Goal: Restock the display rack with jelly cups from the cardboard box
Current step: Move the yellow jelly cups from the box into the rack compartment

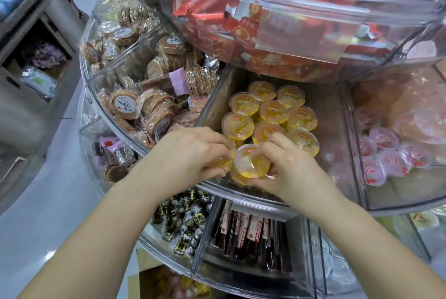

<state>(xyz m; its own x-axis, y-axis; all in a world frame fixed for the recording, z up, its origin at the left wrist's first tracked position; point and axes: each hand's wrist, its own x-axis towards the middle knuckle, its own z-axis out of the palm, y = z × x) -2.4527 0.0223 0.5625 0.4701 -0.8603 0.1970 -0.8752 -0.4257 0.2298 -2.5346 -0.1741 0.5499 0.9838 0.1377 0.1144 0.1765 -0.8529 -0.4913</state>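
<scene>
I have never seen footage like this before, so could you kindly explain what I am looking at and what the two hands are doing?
This is one picture from a camera worn on a person's head, looking down at their own bare hands. In front stands a tiered clear plastic display rack with compartments of snacks. The middle compartment holds yellow round jelly cups. The left hand grips one yellow cup at the front edge, and the right hand holds another clear-lidded yellow cup beside it. Brown round wrapped biscuits fill the compartment to the left. A brown cardboard box sits below.
</scene>
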